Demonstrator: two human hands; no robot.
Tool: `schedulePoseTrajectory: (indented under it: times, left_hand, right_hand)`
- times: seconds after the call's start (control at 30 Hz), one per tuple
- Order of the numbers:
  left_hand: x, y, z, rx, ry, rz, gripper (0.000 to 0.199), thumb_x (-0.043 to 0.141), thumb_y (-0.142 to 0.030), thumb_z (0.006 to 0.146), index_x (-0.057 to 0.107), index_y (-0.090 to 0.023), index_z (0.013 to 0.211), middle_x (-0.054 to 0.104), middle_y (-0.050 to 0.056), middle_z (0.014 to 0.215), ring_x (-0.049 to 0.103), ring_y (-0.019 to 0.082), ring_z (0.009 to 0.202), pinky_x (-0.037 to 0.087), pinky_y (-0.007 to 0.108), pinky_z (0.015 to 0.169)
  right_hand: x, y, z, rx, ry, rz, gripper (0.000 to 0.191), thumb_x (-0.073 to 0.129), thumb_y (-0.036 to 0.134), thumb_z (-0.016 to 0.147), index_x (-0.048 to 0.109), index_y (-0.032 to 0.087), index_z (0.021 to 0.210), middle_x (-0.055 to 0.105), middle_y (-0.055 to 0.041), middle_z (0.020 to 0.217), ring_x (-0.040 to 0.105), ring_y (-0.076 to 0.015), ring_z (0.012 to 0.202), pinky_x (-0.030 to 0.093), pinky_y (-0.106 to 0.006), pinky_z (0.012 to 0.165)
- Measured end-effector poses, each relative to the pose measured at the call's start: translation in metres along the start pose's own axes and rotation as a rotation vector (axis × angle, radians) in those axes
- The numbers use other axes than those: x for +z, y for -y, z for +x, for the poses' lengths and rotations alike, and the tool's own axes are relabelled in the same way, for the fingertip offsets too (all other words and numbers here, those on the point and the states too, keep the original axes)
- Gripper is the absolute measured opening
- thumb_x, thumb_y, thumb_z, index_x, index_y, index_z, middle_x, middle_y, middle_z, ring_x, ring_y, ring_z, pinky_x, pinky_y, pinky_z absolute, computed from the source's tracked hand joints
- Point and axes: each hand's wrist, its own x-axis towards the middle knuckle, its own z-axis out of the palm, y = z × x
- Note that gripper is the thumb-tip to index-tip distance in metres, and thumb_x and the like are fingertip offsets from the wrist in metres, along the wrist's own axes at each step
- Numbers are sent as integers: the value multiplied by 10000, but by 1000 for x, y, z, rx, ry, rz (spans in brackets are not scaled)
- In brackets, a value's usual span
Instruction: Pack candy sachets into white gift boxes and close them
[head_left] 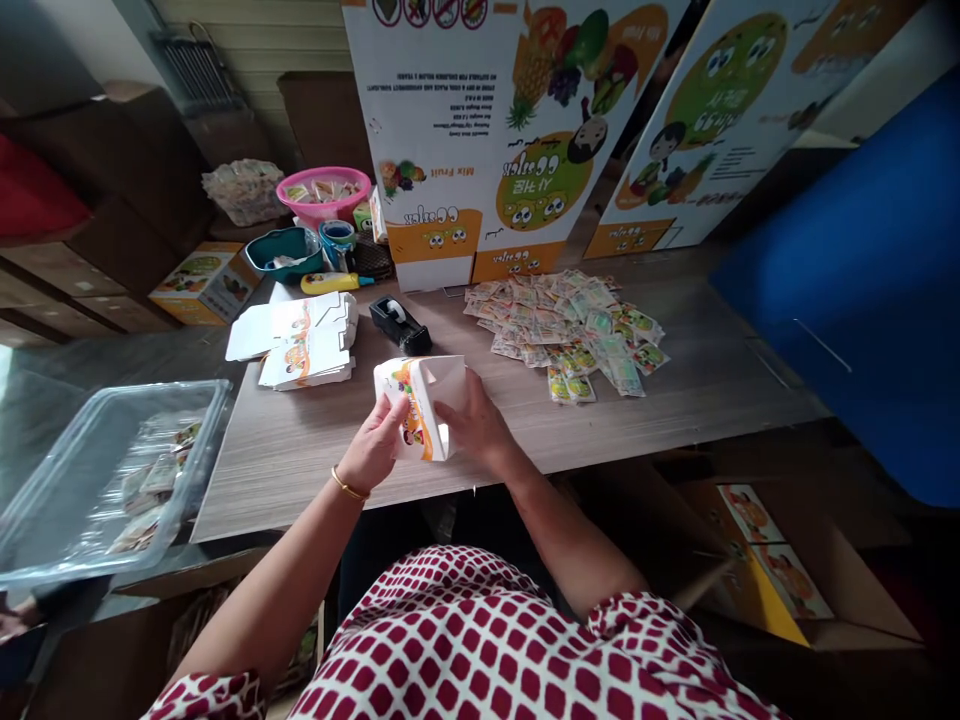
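Note:
Between my two hands, above the front part of the table, is a small white carton [420, 405] with orange fruit print. Its right end stands open with the flaps out. My left hand [379, 445] grips the carton's left side, thumb on the printed face. On the right, my right hand [476, 420] holds the open end by its flap, some fingers hidden behind the cardboard. A stack of flat, unfolded cartons [307, 340] lies to the left. Behind the held carton sits a black tape dispenser [401, 325]. Many small printed sachets [562, 330] are heaped to the right.
Large printed boxes [442, 130] line the table's back edge. A pink basket [326, 195], a green basin [285, 252] and a yellow glue bottle [330, 283] are at back left. A clear plastic bin [45, 480] stands left; an open cardboard box [862, 590] sits low at right.

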Motion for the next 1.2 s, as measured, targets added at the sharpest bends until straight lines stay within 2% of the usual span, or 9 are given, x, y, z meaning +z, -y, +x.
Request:
schedulePoseTrajectory:
  times: [0.07,0.17,0.5,0.67,0.8,0.9,1.0,1.1,1.2]
  left_hand:
    - [-5,-6,1,-100,32,-79,669,671,-534,933,495,-244,1510,709,82,1339,664,278,1254,511,438,1128]
    - [-9,-13,4,-192,87,-134,633,569,-524,996,472,-204,1533,705,116,1341,665,303,1256,509,486,1129]
    - [11,0,-4,-214,46,-151,471,636,-309,988,571,-189,1439,746,76,1272,738,217,1105,547,390,1087]
    - [12,0,-4,-188,-44,-248,467,495,-393,1055,538,-195,1475,724,75,1319,690,214,1217,511,396,1130]
    - [6,-12,1,-261,-138,-223,452,399,-382,1080,578,-154,1428,788,69,1136,746,196,1077,542,382,1088]
    - [5,-33,-7,-106,-117,-33,442,520,-398,1029,593,-189,1412,790,60,1118,753,208,1038,585,355,1010]
    - [-3,-59,-22,143,-74,374,566,659,-444,948,534,-261,1468,755,58,1239,742,232,1054,618,327,908]
    - [-20,-67,-31,233,48,985,551,676,-476,932,583,-249,1426,779,69,1167,753,228,960,622,289,807]
    - [-30,-46,-25,444,222,1476,475,569,-500,991,624,-253,1393,784,78,1152,759,228,926,598,289,789]
  right_hand:
    - [-7,3,-3,-78,111,215,586,650,577,910,555,232,1374,665,-89,1348,648,-291,1215,525,-444,1047]
    - [-13,7,-6,-89,198,366,612,709,563,877,557,229,1367,677,-87,1330,653,-270,1204,533,-409,1034]
    - [-4,-7,-2,-101,-43,229,713,752,488,844,505,248,1468,641,-94,1382,618,-283,1245,514,-439,1071]
    - [-18,-6,0,-127,92,404,576,623,556,938,569,246,1420,667,-62,1366,617,-266,1269,503,-398,1085]
    - [-24,6,-9,-180,141,413,592,612,578,954,559,263,1453,616,-35,1457,541,-256,1376,429,-383,1167]
    - [-22,0,-7,-143,163,414,584,533,628,980,569,262,1434,632,-52,1435,590,-244,1319,486,-376,1101]
    - [-29,-25,9,-118,113,280,504,481,600,1008,629,236,1324,694,-80,1323,664,-229,1193,530,-391,1034]
    - [-55,-59,38,-197,-78,-143,394,600,436,972,647,206,1289,685,-119,1320,629,-250,1248,474,-425,1112]
    - [-95,-86,78,-237,-285,-557,429,646,332,937,641,129,1315,632,-202,1383,550,-316,1346,399,-472,1179]
